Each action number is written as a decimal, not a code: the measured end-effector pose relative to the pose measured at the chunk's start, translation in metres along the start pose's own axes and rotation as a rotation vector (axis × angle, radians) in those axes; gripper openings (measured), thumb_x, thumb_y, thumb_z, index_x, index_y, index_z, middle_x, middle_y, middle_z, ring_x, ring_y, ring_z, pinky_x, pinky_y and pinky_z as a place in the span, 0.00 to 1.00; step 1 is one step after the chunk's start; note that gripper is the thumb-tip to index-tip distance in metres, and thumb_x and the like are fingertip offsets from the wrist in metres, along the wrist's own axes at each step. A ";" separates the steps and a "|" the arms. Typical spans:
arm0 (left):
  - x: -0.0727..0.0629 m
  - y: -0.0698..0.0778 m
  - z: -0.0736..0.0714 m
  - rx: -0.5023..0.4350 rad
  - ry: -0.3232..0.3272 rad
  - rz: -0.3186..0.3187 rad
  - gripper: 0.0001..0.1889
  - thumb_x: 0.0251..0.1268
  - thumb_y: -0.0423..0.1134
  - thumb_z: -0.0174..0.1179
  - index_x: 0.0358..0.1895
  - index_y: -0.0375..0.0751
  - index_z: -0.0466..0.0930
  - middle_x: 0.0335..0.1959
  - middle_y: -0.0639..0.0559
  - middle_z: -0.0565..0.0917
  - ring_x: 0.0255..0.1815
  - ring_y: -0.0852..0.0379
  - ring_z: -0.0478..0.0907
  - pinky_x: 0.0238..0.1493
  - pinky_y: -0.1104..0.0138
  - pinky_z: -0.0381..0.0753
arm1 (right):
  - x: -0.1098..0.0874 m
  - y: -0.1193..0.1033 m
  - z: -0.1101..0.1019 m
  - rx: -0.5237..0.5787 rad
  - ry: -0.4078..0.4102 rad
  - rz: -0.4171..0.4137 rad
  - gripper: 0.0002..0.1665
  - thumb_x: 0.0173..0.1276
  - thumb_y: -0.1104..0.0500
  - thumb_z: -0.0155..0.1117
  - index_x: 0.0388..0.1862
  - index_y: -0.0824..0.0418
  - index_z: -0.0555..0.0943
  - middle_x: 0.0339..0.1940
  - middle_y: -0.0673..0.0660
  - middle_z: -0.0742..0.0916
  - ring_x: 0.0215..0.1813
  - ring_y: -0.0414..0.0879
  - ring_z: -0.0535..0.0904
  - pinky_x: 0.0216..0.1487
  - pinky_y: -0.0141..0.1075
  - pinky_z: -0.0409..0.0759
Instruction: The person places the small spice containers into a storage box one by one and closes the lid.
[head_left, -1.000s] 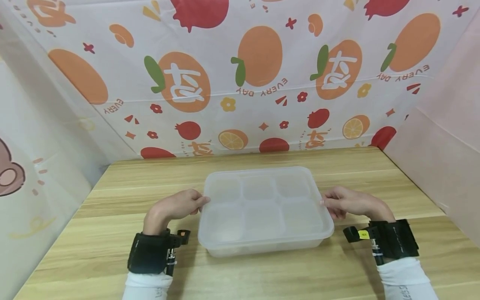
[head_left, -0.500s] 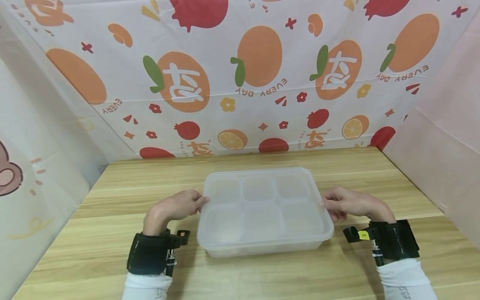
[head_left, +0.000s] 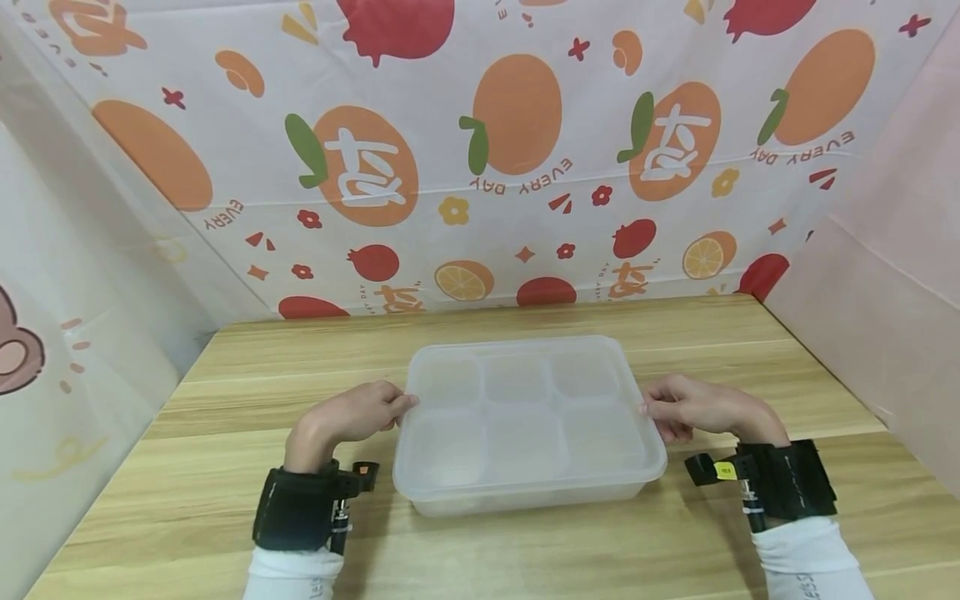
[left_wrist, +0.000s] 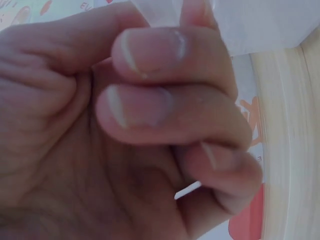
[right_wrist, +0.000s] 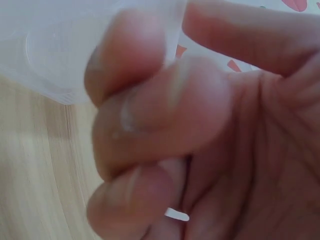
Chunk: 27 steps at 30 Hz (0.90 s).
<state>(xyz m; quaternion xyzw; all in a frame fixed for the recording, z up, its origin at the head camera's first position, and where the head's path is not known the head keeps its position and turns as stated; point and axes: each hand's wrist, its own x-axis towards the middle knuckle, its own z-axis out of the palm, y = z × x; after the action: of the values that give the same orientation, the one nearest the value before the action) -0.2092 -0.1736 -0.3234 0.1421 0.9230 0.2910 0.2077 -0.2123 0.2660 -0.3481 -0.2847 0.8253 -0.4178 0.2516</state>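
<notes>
A frosted, see-through plastic storage box (head_left: 525, 417) with rounded corners stands on the wooden table (head_left: 225, 467). Its top shows a grid of several compartments, and no contents can be made out. At the box's left rim my left hand (head_left: 360, 412) pinches the edge between thumb and forefinger. My right hand (head_left: 701, 406) pinches the opposite rim in the same way. In the left wrist view the other fingers (left_wrist: 170, 112) are curled in beneath the box's side. Curled fingers (right_wrist: 150, 115) also fill the right wrist view, with the box wall (right_wrist: 55, 55) behind them.
A white cloth with fruit prints (head_left: 517, 192) hangs along the table's back edge. Pale cloths (head_left: 892, 275) close off the left and right sides. Black wrist straps with small cameras (head_left: 783, 475) sit below both hands, near the table surface.
</notes>
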 end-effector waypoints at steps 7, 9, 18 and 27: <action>-0.001 0.000 0.000 0.012 -0.003 0.006 0.14 0.76 0.40 0.50 0.41 0.32 0.79 0.34 0.45 0.76 0.38 0.51 0.72 0.42 0.57 0.73 | 0.001 0.002 0.001 0.002 0.008 -0.006 0.14 0.76 0.62 0.51 0.31 0.69 0.76 0.18 0.57 0.77 0.19 0.36 0.70 0.19 0.32 0.68; -0.001 0.000 0.000 0.010 -0.003 0.004 0.14 0.76 0.40 0.50 0.40 0.32 0.79 0.33 0.46 0.76 0.37 0.51 0.71 0.41 0.58 0.72 | 0.001 0.002 0.001 -0.004 0.007 -0.011 0.14 0.76 0.63 0.51 0.31 0.69 0.76 0.18 0.58 0.77 0.19 0.36 0.70 0.19 0.32 0.68; 0.001 0.002 -0.002 0.016 0.008 -0.008 0.15 0.76 0.42 0.50 0.35 0.35 0.79 0.32 0.46 0.75 0.36 0.51 0.70 0.38 0.59 0.71 | -0.002 -0.003 -0.001 -0.041 0.032 0.024 0.14 0.76 0.62 0.52 0.32 0.69 0.77 0.19 0.51 0.78 0.19 0.36 0.70 0.19 0.32 0.68; 0.002 0.001 -0.004 0.125 0.236 -0.004 0.27 0.76 0.58 0.45 0.56 0.36 0.75 0.46 0.41 0.81 0.45 0.45 0.77 0.44 0.53 0.78 | -0.009 -0.014 -0.002 -0.194 0.323 0.128 0.19 0.78 0.56 0.49 0.47 0.73 0.78 0.27 0.55 0.82 0.27 0.45 0.77 0.29 0.35 0.77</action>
<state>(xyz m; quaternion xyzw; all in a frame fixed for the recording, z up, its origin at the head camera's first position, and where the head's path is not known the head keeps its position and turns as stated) -0.2126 -0.1740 -0.3202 0.1178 0.9576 0.2473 0.0891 -0.2039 0.2665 -0.3340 -0.1836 0.9078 -0.3597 0.1133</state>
